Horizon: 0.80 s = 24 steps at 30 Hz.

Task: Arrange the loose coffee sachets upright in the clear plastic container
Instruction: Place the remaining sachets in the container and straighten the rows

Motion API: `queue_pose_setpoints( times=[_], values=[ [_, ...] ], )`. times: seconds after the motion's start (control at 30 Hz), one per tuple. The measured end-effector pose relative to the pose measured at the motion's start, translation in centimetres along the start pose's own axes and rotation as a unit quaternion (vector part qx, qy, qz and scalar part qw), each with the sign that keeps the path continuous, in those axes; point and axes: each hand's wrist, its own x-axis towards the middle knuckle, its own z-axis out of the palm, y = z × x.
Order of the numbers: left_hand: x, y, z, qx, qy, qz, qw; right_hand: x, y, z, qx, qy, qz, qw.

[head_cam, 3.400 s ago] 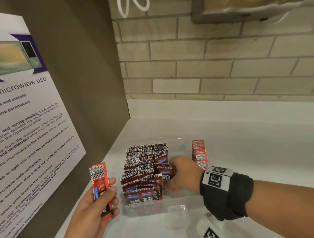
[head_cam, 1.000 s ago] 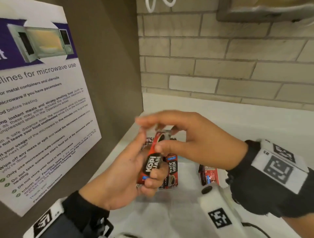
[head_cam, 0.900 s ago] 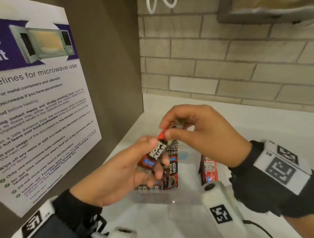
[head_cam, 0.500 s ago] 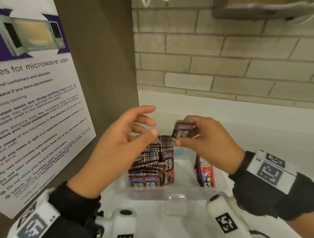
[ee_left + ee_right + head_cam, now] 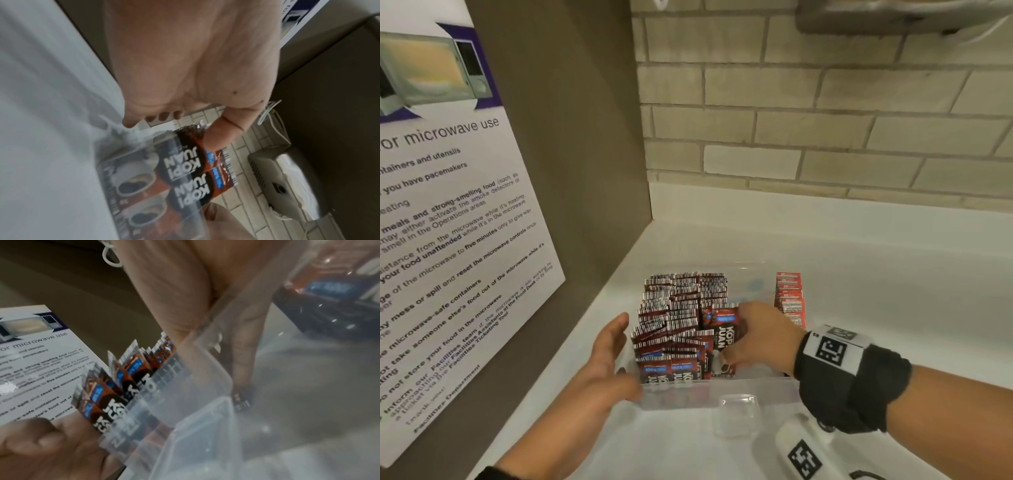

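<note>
Container: we see the clear plastic container [image 5: 722, 394] on the white counter [image 5: 859, 308], nearest to us.
Left hand: our left hand [image 5: 602, 366] lies against the container's left side, fingers straight and a little apart, holding nothing.
Right hand: our right hand [image 5: 760, 339] is inside, fingers clamped on one coffee sachet [image 5: 726, 329], which stands upright.
Packed sachets: the dark sachets [image 5: 678, 318] stand upright at the left; the red sachets [image 5: 789, 298] stand at the right.
Behind: brick wall [image 5: 825, 120].
</note>
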Motion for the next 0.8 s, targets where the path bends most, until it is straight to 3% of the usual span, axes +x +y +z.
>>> queue_pose_setpoints(
  times=[0.17, 0.57, 0.8],
  values=[
    [0.2, -1.2, 0.5, -0.016, -0.064, -0.011, 0.998, 0.0, 0.0, 0.5, 0.039, -0.018, 0.035, 0.998],
    [0.7, -2.1, 1.1, -0.017, -0.074, 0.023, 0.997, -0.1, -0.4, -0.1, 0.069, -0.116, 0.045, 0.990],
    [0.9, -2.9, 0.8, -0.011, -0.058, 0.034, 0.998, 0.7, -1.0, 1.0, 0.011, -0.071, 0.030, 0.997]
  ],
)
